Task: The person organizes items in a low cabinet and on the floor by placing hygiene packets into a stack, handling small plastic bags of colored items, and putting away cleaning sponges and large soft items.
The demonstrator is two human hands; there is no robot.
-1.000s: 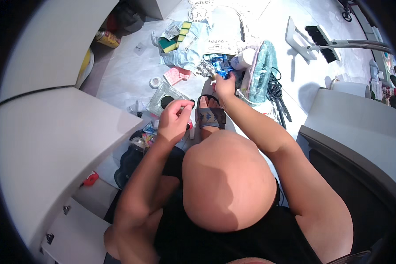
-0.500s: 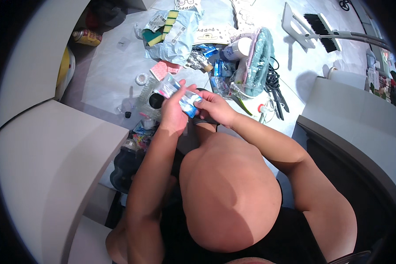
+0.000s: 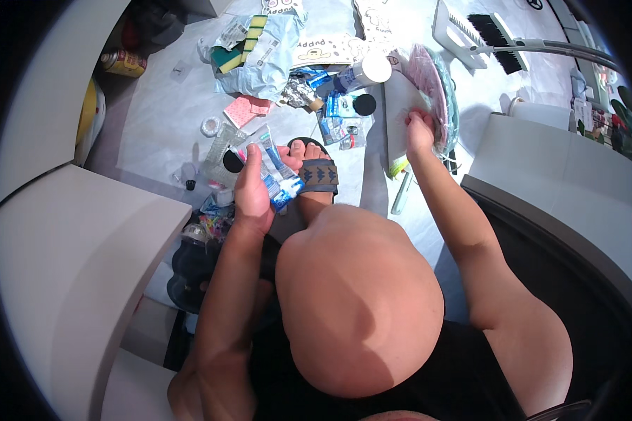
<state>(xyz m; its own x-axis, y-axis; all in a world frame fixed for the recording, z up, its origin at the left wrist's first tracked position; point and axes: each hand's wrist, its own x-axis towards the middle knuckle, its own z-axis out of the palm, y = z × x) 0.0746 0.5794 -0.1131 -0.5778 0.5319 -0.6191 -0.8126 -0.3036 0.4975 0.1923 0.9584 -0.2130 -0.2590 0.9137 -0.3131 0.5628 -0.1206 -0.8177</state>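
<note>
My left hand [image 3: 256,186] is closed round a clear plastic packet [image 3: 277,175] with blue and white parts, tilted above the sandalled foot [image 3: 314,172]. Over to the right, the curled fingers of my right hand [image 3: 420,132] are at the edge of a plastic-wrapped pink and teal bundle [image 3: 442,95], which stands tipped up on its side. Beside the bundle, a pale grey flat surface [image 3: 399,116] is exposed. Between the hands lie a white-capped bottle [image 3: 354,76] and blue and white packets [image 3: 337,130]. A green and white tool [image 3: 400,186] lies below the right hand.
A light-blue mailing bag with yellow-green sponges [image 3: 260,63] lies at the far left, with a pink cloth [image 3: 246,111] before it. A dustpan [image 3: 456,31] and black-bristled broom [image 3: 498,42] stand at the far right. White cabinets [image 3: 84,231] flank both sides.
My right hand has let go of the packet and moved right to the wrapped bundle, which now tilts further over to the right. My left hand keeps the packet, slightly lower.
</note>
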